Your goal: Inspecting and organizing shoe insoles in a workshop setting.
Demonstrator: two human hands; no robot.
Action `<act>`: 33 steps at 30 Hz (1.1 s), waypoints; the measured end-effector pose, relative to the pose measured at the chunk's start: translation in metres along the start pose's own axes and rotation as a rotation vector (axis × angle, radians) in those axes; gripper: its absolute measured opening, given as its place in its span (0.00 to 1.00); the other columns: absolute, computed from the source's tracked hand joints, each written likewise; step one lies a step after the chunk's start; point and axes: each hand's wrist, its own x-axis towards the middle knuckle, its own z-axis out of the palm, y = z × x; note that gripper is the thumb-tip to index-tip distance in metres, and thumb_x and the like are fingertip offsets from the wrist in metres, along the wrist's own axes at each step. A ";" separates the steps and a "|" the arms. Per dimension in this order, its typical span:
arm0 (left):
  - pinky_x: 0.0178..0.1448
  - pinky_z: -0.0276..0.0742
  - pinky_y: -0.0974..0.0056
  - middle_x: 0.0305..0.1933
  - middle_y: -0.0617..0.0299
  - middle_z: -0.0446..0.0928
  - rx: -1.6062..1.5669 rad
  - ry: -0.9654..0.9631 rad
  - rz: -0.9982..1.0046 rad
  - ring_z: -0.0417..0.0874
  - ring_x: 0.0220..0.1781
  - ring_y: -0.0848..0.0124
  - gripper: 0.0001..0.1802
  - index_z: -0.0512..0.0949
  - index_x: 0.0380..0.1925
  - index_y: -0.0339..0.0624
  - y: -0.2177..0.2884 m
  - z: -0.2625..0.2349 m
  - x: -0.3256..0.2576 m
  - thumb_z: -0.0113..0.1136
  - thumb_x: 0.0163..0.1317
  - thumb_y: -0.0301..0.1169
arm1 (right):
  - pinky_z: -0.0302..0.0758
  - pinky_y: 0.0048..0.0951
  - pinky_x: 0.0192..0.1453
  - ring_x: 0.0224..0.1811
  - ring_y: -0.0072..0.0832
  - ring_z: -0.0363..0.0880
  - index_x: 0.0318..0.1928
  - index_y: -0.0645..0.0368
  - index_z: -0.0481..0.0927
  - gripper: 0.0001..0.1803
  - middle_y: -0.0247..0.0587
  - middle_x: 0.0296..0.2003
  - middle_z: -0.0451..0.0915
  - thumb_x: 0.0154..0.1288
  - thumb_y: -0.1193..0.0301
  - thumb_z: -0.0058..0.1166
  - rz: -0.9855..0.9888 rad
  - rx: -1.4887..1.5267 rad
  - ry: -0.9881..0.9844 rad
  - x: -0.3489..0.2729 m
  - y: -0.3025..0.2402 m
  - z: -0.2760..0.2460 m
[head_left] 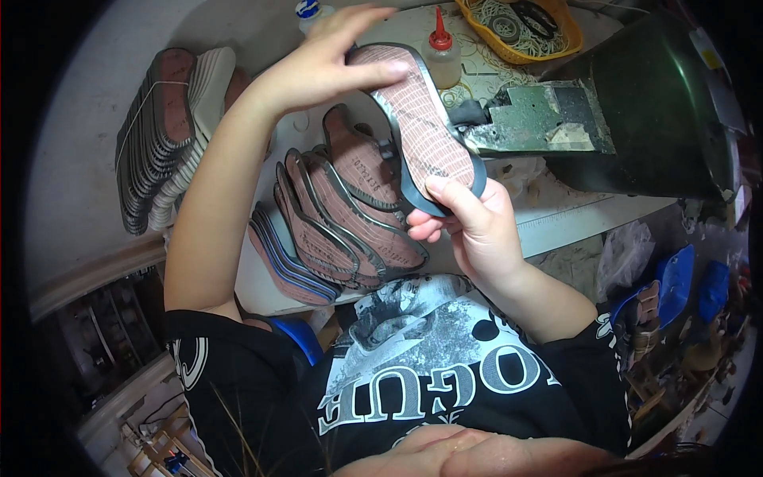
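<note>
A pinkish-brown insole point(429, 119) with a grid pattern and dark edging is held up in front of me, tilted. My right hand point(477, 219) grips its lower end, thumb on top and fingers beneath. At the upper end, the thumb of my left hand point(334, 67) lies on the insole's face while the other fingers stretch out past its edge. Several similar insoles point(338, 215) lie overlapping on the table below. Left of them, a thin stack of insoles point(286, 270) with blue and dark edges rests near the table's front.
Tied bundles of insoles point(163, 119) stand at the left. A red-tipped squeeze bottle point(442, 52) and a yellow basket point(520, 32) of bands sit at the back. To the right, a dark green machine point(644, 111) extends a metal plate point(540, 119) beside the held insole.
</note>
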 end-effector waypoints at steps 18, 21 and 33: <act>0.32 0.68 0.61 0.24 0.55 0.73 -0.005 -0.623 0.006 0.75 0.27 0.62 0.19 0.75 0.34 0.40 0.075 -0.012 0.006 0.62 0.57 0.47 | 0.81 0.23 0.37 0.35 0.31 0.85 0.45 0.69 0.78 0.19 0.50 0.37 0.83 0.71 0.62 0.48 -0.021 0.052 0.045 -0.006 -0.014 -0.003; 0.31 0.68 0.61 0.23 0.54 0.73 0.021 -0.674 -0.102 0.74 0.25 0.60 0.18 0.74 0.32 0.39 0.086 -0.016 -0.005 0.57 0.61 0.46 | 0.80 0.21 0.38 0.35 0.30 0.85 0.45 0.70 0.78 0.20 0.48 0.38 0.83 0.71 0.62 0.49 -0.002 0.053 0.022 -0.001 -0.016 -0.005; 0.26 0.64 0.75 0.24 0.72 0.74 -0.555 -0.638 -0.696 0.68 0.24 0.85 0.19 0.75 0.28 0.39 0.080 0.008 -0.032 0.57 0.65 0.45 | 0.80 0.19 0.33 0.32 0.28 0.85 0.39 0.69 0.78 0.19 0.47 0.34 0.83 0.70 0.62 0.49 0.011 -0.068 -0.058 0.026 -0.024 -0.019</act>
